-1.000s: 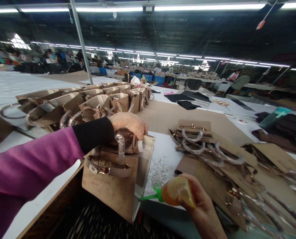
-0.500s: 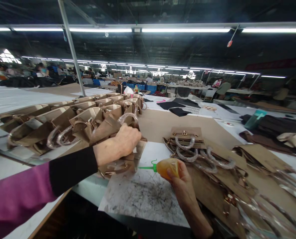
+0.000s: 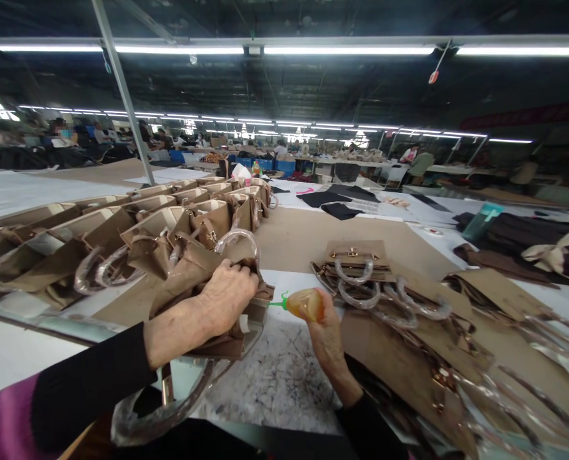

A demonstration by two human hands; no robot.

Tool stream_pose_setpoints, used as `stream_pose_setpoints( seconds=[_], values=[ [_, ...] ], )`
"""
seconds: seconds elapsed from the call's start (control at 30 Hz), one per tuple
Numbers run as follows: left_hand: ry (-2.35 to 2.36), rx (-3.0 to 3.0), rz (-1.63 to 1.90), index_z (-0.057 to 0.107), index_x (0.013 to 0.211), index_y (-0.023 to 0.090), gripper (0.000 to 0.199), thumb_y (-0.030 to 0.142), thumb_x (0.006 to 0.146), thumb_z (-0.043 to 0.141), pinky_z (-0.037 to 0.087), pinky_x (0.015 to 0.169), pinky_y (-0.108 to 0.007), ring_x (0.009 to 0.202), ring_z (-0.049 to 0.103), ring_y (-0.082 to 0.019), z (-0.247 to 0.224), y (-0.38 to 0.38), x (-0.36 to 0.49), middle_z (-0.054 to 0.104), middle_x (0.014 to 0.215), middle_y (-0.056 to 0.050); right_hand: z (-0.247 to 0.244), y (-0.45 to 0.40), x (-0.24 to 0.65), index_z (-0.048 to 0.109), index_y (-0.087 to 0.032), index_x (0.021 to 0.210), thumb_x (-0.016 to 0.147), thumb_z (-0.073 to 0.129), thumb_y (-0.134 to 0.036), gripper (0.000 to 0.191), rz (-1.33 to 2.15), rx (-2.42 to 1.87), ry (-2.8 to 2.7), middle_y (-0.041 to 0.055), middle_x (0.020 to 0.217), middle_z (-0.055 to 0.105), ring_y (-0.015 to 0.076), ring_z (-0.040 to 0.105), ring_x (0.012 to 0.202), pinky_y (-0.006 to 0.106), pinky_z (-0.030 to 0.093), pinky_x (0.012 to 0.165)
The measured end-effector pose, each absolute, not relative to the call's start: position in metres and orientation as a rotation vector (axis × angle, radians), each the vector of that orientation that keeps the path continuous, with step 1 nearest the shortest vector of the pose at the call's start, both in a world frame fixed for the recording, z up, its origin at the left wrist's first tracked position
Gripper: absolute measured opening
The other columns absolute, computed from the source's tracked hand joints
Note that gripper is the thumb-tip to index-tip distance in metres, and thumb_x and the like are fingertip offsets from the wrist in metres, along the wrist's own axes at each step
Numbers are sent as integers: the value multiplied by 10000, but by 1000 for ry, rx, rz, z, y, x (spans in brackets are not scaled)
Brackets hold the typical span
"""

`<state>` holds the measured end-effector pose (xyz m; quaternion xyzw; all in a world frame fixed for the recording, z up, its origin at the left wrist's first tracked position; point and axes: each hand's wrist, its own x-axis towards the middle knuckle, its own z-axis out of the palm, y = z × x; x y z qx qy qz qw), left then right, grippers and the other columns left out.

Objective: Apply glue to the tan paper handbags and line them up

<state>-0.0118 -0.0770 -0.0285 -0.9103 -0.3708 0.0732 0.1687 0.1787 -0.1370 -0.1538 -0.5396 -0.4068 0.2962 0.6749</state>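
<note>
My left hand [image 3: 224, 291] is closed on the upper part of a brown handbag [image 3: 186, 271], with its fingers curled over the edge. One plastic-wrapped handle [image 3: 239, 235] arches up behind the hand, and another handle [image 3: 188, 409] hangs down at the table's front edge. In my right hand [image 3: 329, 332] is a squeeze bottle [image 3: 306, 305] of amber liquid, gripped round its base. The bottle lies sideways, and its thin green nozzle [image 3: 279, 303] points left at the bag's right edge. Whether the tip touches the bag I cannot tell.
Several open brown bags [image 3: 112, 230] stand in rows at the left. More flat bags [image 3: 399, 345] with wrapped handles are piled at the right. A stained white sheet [image 3: 284, 383] lies in front. Dark cut pieces [image 3: 329, 198] and a teal bottle [image 3: 485, 220] are farther back.
The squeeze bottle has moved left and slightly up, bringing its nozzle close to the bag. My left hand has shifted slightly down and left; the bag is turned, and its lower handle now hangs forward.
</note>
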Motion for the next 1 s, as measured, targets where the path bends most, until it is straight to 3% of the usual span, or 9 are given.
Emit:
stream_pose_setpoints(
  seconds=[0.17, 0.53, 0.77, 1.0],
  values=[
    [-939, -2560, 134, 603, 935, 141, 179, 167, 775, 525, 417, 829, -448, 861, 581, -275, -52, -69, -24, 632, 918, -123, -162, -125, 179, 577, -213, 1062, 715, 727, -324, 394, 658, -1209, -929, 7, 938, 633, 228, 581, 869, 377, 455, 846],
    [-1076, -2618, 181, 608, 877, 136, 187, 172, 695, 632, 432, 825, -409, 847, 601, -267, -42, -85, -20, 649, 888, -114, -176, -131, 183, 586, -213, 1046, 678, 753, -322, 419, 780, -1216, -903, 4, 874, 644, 222, 586, 807, 353, 480, 762],
    [-1080, -2618, 210, 588, 898, 148, 206, 175, 696, 615, 427, 811, -412, 862, 596, -265, -45, -91, -28, 643, 914, -102, -172, -137, 184, 586, -218, 1017, 677, 759, -323, 395, 845, -1228, -873, -1, 817, 641, 208, 581, 731, 325, 506, 670],
    [-1153, -2650, 250, 597, 891, 134, 172, 159, 722, 587, 428, 798, -434, 859, 601, -285, -46, -103, -30, 641, 916, -131, -169, -145, 181, 564, -210, 1022, 691, 758, -342, 406, 875, -1233, -811, 14, 846, 639, 227, 601, 784, 337, 529, 671]
  ],
)
